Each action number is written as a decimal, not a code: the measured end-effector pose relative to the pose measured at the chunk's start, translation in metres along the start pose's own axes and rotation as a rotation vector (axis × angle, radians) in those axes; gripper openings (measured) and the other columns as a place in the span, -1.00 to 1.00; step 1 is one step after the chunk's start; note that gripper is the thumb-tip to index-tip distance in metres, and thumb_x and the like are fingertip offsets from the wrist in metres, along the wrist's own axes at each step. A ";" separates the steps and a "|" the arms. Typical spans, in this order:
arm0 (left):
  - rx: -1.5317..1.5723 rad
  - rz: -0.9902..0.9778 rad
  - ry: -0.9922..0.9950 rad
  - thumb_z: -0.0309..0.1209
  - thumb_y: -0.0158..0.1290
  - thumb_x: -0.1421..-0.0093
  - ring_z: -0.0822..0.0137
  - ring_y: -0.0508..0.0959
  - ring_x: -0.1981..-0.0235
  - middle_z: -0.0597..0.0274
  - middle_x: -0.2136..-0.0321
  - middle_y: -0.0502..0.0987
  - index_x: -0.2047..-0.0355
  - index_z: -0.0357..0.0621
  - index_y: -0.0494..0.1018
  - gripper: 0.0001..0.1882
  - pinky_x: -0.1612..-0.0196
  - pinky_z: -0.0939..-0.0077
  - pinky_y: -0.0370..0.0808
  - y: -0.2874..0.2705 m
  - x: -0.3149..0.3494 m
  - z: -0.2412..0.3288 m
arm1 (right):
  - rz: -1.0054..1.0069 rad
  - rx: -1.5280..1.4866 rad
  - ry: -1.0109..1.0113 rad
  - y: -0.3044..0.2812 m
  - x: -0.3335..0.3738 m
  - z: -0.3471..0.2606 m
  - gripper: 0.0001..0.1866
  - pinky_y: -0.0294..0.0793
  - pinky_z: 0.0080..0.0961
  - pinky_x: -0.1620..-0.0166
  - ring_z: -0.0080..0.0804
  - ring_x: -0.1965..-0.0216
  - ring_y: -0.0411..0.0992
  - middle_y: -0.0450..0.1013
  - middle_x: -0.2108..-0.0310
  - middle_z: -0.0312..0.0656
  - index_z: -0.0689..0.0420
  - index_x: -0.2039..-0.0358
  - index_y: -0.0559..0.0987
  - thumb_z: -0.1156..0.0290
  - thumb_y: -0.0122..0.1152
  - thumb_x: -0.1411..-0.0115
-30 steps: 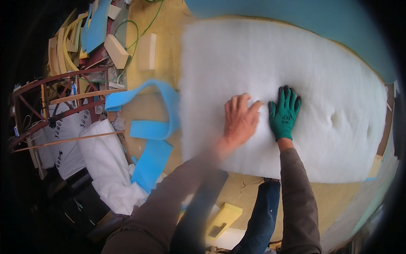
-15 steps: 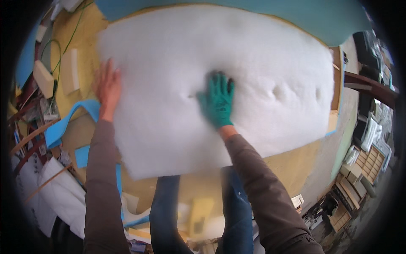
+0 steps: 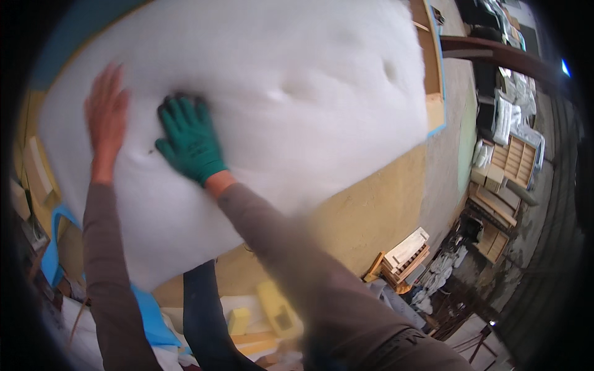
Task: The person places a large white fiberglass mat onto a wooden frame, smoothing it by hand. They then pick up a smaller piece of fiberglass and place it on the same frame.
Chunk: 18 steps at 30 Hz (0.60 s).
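Note:
A thick sheet of fluffy white batting [image 3: 278, 142] lies spread over a padded piece, with several small dimples in its surface. My left hand [image 3: 107, 120], bare and somewhat blurred, is flat over the left part of the sheet with its fingers stretched out. Just to its right, my right hand [image 3: 190, 139] wears a green glove with dark fingertips. It rests on the batting with the fingers spread. Neither hand grips anything. A small dark mark shows on the batting beside the right thumb.
A wooden frame edge [image 3: 437, 102] sticks out past the batting's right end. Blue foam [image 3: 151, 315] hangs below at the left, and yellow foam [image 3: 275, 306] lies near my leg. Stacked wooden pieces [image 3: 405, 253] stand at the lower right, with wooden crates [image 3: 513, 161] farther right.
The view has swung to the right. My left hand has moved from the batting's left edge onto it, and my right hand is now closer to the left one.

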<state>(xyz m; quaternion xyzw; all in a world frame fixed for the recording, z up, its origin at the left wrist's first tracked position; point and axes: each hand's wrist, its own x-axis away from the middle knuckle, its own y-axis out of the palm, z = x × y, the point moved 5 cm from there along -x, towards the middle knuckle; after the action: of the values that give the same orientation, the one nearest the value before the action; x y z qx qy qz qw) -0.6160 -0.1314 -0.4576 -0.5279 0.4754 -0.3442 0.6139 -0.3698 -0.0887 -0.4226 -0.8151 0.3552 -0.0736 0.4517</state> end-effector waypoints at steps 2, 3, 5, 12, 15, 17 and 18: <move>-0.066 -0.078 -0.161 -0.07 -0.14 -0.61 0.09 0.10 -0.62 0.24 -0.62 0.14 -0.61 0.20 0.15 -0.37 -0.58 -0.14 0.02 -0.006 0.051 -0.066 | -0.084 -0.119 0.090 -0.001 -0.006 0.000 -0.20 -0.18 0.23 -0.63 0.17 -0.59 0.05 0.23 -0.51 0.15 0.26 -0.45 0.38 0.08 0.24 -0.30; -0.035 -0.195 -0.267 -0.01 -0.18 -0.61 0.07 0.09 -0.63 0.18 -0.62 0.13 -0.62 0.18 0.13 -0.35 -0.59 -0.12 0.00 -0.017 0.083 -0.099 | -0.150 -0.139 0.145 -0.004 -0.009 -0.002 -0.18 -0.18 0.20 -0.63 0.16 -0.59 0.04 0.20 -0.53 0.14 0.26 -0.46 0.37 0.06 0.25 -0.29; -0.011 -0.490 -0.566 0.02 -0.25 -0.64 -0.02 0.10 -0.61 0.03 -0.61 0.11 -0.63 0.08 0.08 -0.33 -0.60 -0.05 0.01 -0.064 0.175 -0.149 | -0.208 -0.216 0.194 -0.020 -0.020 -0.011 -0.17 -0.11 0.21 -0.61 0.19 -0.56 0.09 0.21 -0.52 0.14 0.26 -0.43 0.39 -0.02 0.24 -0.30; 0.333 -0.741 -1.248 -0.07 -0.16 -0.62 -0.12 0.31 -0.43 -0.23 -0.43 0.29 -0.43 -0.35 0.30 -0.37 -0.46 0.13 0.21 -0.316 0.548 -0.069 | -0.314 -0.752 0.385 -0.166 0.002 0.035 -0.34 0.44 -0.04 -0.33 0.12 -0.25 0.49 0.55 -0.21 0.13 0.14 -0.31 0.53 -0.03 0.22 -0.35; 0.269 -1.002 -1.111 -0.21 -0.06 -0.54 -0.06 0.48 -0.15 -0.12 -0.15 0.49 -0.20 -0.32 0.46 -0.57 -0.19 0.10 0.40 -0.347 0.638 0.057 | -0.384 -0.665 0.449 -0.252 0.093 0.114 -0.46 0.50 -0.08 -0.28 0.08 -0.17 0.57 0.61 -0.17 0.05 0.05 -0.31 0.57 -0.01 0.10 -0.50; 0.188 -1.297 -0.652 -0.31 0.01 -0.49 -0.01 0.60 0.03 -0.05 0.04 0.62 -0.04 -0.31 0.56 -0.68 0.00 0.08 0.53 -0.336 0.651 0.160 | -0.375 -0.521 0.554 -0.315 0.171 0.183 -0.50 0.52 -0.14 -0.28 0.05 -0.18 0.58 0.61 -0.20 0.04 0.05 -0.27 0.62 -0.01 0.10 -0.52; 0.234 -1.370 -0.614 -0.36 0.04 -0.46 0.01 0.66 0.13 -0.01 0.14 0.68 0.04 -0.30 0.62 -0.73 0.09 0.07 0.60 -0.329 0.647 0.206 | -0.398 -0.400 0.618 -0.349 0.214 0.220 -0.50 0.53 -0.13 -0.28 0.03 -0.20 0.58 0.61 -0.20 0.03 0.04 -0.28 0.60 0.01 0.09 -0.54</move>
<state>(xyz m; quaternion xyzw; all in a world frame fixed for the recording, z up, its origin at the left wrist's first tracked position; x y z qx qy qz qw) -0.1935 -0.7307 -0.2814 -0.7086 -0.1905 -0.5343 0.4197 0.0635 0.0419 -0.3182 -0.8791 0.3168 -0.3301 0.1337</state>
